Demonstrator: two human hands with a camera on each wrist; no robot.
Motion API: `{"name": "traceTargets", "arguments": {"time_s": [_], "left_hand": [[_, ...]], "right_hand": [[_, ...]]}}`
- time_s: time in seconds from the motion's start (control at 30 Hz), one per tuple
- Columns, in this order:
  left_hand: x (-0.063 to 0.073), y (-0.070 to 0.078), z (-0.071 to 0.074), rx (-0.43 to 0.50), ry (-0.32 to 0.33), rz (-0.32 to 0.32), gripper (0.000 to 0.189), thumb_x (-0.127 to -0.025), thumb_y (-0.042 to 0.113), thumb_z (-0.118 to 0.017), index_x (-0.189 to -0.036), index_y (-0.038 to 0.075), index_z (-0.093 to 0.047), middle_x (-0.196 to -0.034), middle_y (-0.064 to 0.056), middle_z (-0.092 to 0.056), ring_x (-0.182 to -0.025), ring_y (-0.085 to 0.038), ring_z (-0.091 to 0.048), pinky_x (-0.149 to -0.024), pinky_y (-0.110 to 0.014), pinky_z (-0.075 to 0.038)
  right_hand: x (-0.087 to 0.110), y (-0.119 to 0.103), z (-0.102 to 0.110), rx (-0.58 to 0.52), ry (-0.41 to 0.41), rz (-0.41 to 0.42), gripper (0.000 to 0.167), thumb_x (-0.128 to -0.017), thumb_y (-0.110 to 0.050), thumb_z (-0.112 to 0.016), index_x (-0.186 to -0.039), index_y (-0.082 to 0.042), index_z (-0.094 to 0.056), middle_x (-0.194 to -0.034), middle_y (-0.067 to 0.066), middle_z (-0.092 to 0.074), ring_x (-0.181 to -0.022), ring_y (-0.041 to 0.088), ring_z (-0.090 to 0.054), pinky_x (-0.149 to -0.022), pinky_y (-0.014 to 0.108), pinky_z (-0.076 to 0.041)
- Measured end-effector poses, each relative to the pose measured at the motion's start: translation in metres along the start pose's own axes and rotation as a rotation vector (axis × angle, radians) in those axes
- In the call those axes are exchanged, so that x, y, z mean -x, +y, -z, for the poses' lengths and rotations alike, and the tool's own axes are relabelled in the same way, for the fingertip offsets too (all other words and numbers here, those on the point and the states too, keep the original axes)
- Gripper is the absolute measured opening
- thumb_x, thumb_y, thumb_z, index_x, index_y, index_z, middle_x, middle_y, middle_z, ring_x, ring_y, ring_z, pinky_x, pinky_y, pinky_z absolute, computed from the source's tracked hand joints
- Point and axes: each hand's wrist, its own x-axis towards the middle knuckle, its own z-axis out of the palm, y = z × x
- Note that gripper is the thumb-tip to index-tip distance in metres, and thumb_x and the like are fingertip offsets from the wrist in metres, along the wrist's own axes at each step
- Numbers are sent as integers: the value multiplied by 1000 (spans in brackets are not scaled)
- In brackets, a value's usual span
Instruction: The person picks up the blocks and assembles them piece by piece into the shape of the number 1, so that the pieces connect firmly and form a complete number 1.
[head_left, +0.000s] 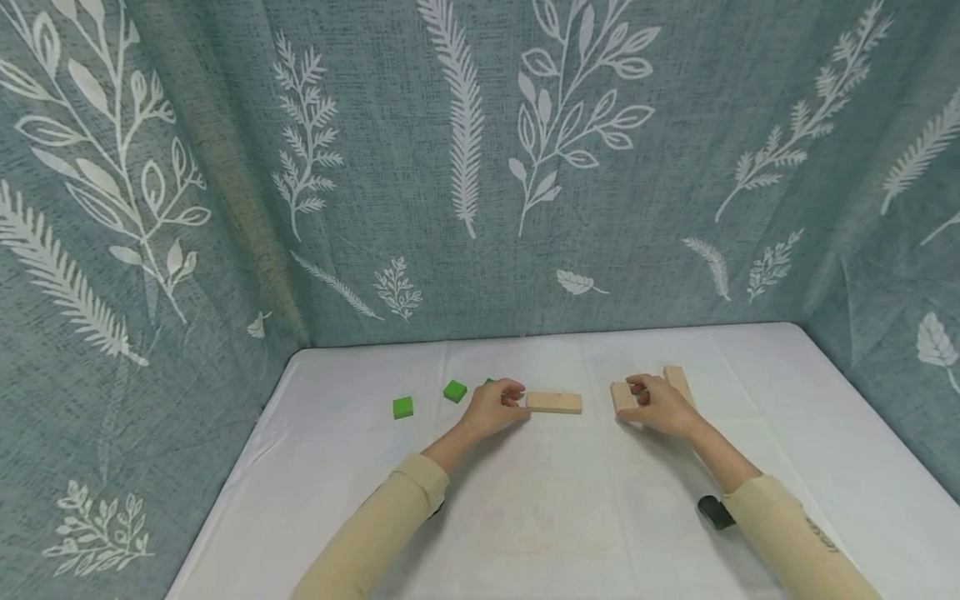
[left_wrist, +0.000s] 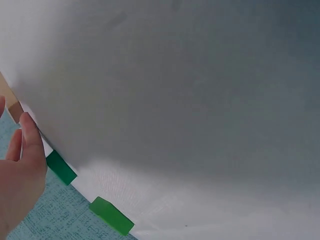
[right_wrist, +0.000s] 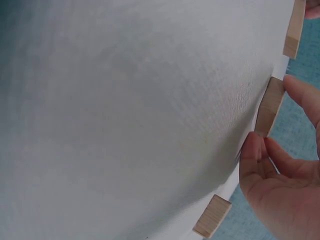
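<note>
At the back middle of the table, a flat wooden block (head_left: 553, 403) lies lengthwise. My left hand (head_left: 495, 408) is at its left end, thumb and fingers apart and softly bent, fingertips right by that end. To the right, my right hand (head_left: 662, 406) pinches a second wooden block (head_left: 622, 398). In the right wrist view, the thumb and fingers meet opposite ends of this block (right_wrist: 270, 107). Beyond the right hand lies a third wooden block (head_left: 677, 385), partly covered by the hand in the head view.
Left of the left hand lie green blocks: one at the far left (head_left: 402, 407), a second (head_left: 454, 391), and a third (head_left: 490, 381) partly hidden behind the hand. White cloth covers the table (head_left: 540, 517). A patterned curtain (head_left: 480, 275) encloses the back and sides.
</note>
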Motion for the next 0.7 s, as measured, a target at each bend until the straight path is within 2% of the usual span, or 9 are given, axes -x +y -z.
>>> {"name": "traceTargets", "arguments": {"time_s": [0.4, 0.7], "left_hand": [[-6, 0, -5, -54, -15, -52, 32, -85, 6, -75, -115, -2, -66, -105, -13, -67, -90, -21, -61, -76, -30, -51], [-9, -2, -7, -53, -29, -53, 31, -84, 7, -75, -114, -1, -67, -103, -11, -66, -85, -17, -59, -72, -25, -49]], "right_hand": [[2, -1, 0, 3, 0, 6, 66, -85, -21, -76, -132, 14, -46, -115, 22, -54, -97, 30, -53, -77, 40, -47], [2, 0, 0, -8, 2, 2, 66, -85, -21, -76, -133, 13, -46, -116, 23, -53, -97, 30, -52, -76, 39, -46]]}}
